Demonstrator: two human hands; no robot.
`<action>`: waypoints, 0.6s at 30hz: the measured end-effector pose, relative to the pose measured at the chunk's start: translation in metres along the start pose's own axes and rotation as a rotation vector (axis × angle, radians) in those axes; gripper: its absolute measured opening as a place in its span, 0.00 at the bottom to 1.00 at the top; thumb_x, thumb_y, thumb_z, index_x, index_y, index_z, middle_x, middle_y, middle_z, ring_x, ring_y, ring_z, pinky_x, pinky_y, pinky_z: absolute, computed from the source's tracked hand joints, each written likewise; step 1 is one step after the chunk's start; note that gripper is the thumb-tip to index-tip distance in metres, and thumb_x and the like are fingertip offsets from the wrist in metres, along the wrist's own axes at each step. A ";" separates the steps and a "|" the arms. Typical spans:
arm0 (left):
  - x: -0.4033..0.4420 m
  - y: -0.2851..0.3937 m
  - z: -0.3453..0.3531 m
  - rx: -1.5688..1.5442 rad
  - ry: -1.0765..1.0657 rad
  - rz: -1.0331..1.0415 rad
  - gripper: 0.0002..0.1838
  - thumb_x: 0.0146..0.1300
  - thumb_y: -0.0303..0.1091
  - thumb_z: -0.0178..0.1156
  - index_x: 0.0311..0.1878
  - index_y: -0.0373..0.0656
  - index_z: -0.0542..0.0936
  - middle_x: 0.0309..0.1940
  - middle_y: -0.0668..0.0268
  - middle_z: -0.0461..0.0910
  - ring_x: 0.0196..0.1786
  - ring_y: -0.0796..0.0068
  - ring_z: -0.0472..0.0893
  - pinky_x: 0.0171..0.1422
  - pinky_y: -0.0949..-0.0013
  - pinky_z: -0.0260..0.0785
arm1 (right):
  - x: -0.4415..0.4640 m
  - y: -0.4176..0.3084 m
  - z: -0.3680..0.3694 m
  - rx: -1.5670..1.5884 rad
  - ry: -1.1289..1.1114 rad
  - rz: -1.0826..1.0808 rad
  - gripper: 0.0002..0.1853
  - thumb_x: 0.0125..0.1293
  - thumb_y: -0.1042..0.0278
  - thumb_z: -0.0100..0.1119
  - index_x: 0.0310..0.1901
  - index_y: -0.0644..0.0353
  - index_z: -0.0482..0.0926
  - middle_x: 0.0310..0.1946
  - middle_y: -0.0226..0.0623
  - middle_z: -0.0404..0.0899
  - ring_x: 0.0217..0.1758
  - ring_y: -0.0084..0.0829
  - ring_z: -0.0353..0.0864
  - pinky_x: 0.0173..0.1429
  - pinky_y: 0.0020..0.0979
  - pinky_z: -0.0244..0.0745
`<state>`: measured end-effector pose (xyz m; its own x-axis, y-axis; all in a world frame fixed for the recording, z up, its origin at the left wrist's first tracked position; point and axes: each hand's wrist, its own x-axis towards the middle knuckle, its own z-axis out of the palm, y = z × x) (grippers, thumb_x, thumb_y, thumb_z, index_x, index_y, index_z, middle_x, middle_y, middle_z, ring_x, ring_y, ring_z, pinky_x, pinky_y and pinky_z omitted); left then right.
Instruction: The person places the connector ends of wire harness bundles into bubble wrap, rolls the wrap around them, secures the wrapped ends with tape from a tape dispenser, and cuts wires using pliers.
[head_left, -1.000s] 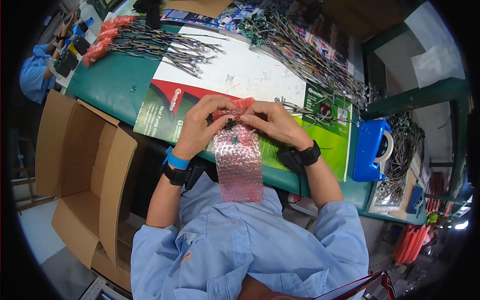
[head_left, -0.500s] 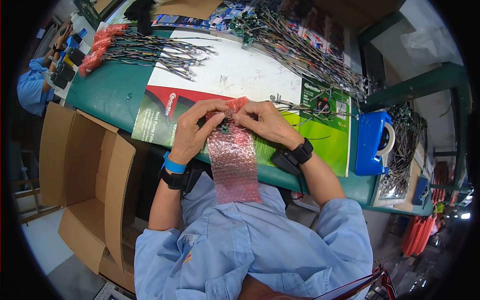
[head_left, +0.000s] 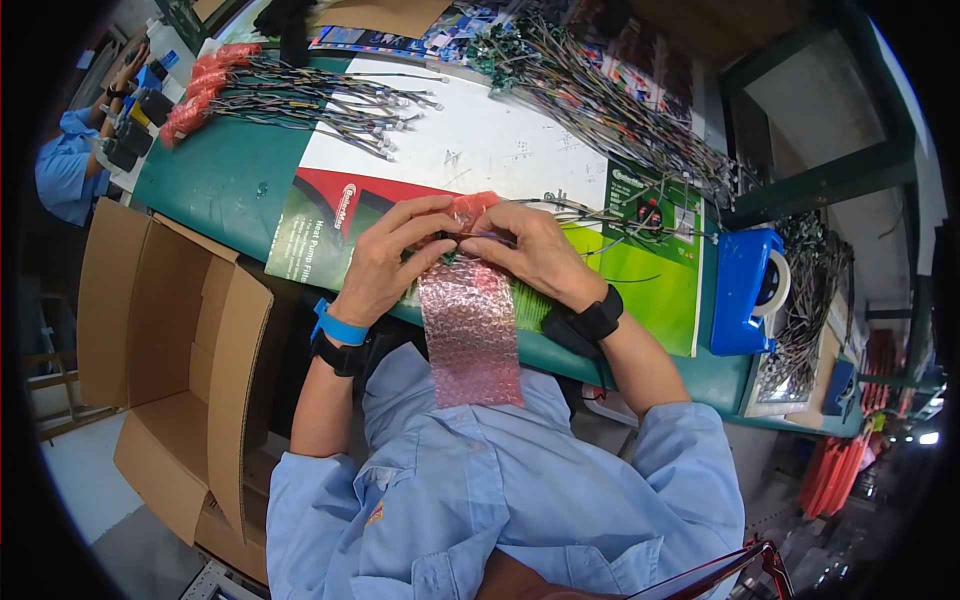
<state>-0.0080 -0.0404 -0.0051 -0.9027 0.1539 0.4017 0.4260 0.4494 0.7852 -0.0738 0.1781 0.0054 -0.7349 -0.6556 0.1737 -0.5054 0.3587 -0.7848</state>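
Note:
A strip of pink bubble wrap [head_left: 470, 340] hangs from the table edge over my lap, its redder upper end showing between my hands. My left hand [head_left: 395, 255] is closed, thumb and fingers pinching at a small green part of a wire harness [head_left: 590, 213] lying on the wrap. My right hand [head_left: 540, 250] pinches the harness from the other side, fingertips meeting the left ones. Loose wires run out rightward beyond my right hand. The fingers hide most of the gripped part.
Red-wrapped wire bundles [head_left: 205, 90] lie at the back left, with a large pile of harnesses [head_left: 600, 95] at the back right. A blue tape dispenser [head_left: 740, 290] stands right. An open cardboard box [head_left: 150, 310] is at left. Another person's blue sleeve [head_left: 70, 170] shows far left.
My right thumb and fingers have shifted slightly, now covering more of the pinched spot. The bubble wrap stays in nearly the same place.

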 end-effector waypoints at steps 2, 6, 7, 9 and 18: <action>-0.001 -0.004 0.001 -0.009 0.001 -0.016 0.15 0.59 0.24 0.71 0.50 0.41 0.86 0.59 0.59 0.82 0.52 0.66 0.84 0.52 0.67 0.79 | -0.001 -0.003 0.001 -0.062 0.020 -0.075 0.12 0.67 0.61 0.68 0.40 0.63 0.84 0.31 0.41 0.80 0.34 0.36 0.81 0.37 0.33 0.72; -0.001 -0.004 -0.001 -0.008 -0.008 -0.024 0.17 0.57 0.23 0.72 0.51 0.41 0.86 0.60 0.60 0.82 0.49 0.70 0.84 0.50 0.68 0.79 | -0.001 -0.004 0.005 -0.169 0.039 -0.131 0.10 0.66 0.63 0.68 0.40 0.62 0.84 0.35 0.41 0.81 0.40 0.43 0.83 0.41 0.36 0.76; -0.001 -0.001 -0.002 -0.006 -0.009 -0.024 0.17 0.57 0.23 0.72 0.51 0.41 0.86 0.60 0.60 0.82 0.49 0.70 0.84 0.50 0.68 0.79 | -0.001 -0.003 0.006 -0.192 0.044 -0.131 0.10 0.66 0.64 0.68 0.40 0.62 0.84 0.36 0.41 0.82 0.40 0.43 0.83 0.43 0.37 0.77; 0.001 0.004 -0.002 -0.037 -0.004 -0.043 0.19 0.54 0.21 0.74 0.51 0.41 0.86 0.60 0.59 0.82 0.48 0.70 0.84 0.50 0.68 0.79 | 0.000 0.004 0.009 -0.178 0.046 -0.145 0.09 0.66 0.63 0.66 0.41 0.60 0.84 0.35 0.41 0.80 0.39 0.44 0.83 0.42 0.40 0.77; -0.002 -0.005 0.003 0.016 0.054 -0.008 0.21 0.52 0.18 0.73 0.51 0.40 0.86 0.60 0.57 0.83 0.55 0.65 0.85 0.53 0.68 0.80 | -0.003 -0.017 -0.001 -0.347 0.167 -0.286 0.10 0.59 0.64 0.72 0.40 0.56 0.83 0.37 0.33 0.77 0.41 0.37 0.78 0.45 0.38 0.71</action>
<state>-0.0083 -0.0406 -0.0116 -0.9012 0.1027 0.4210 0.4177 0.4646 0.7808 -0.0627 0.1745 0.0188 -0.5926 -0.6550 0.4688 -0.7981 0.3989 -0.4516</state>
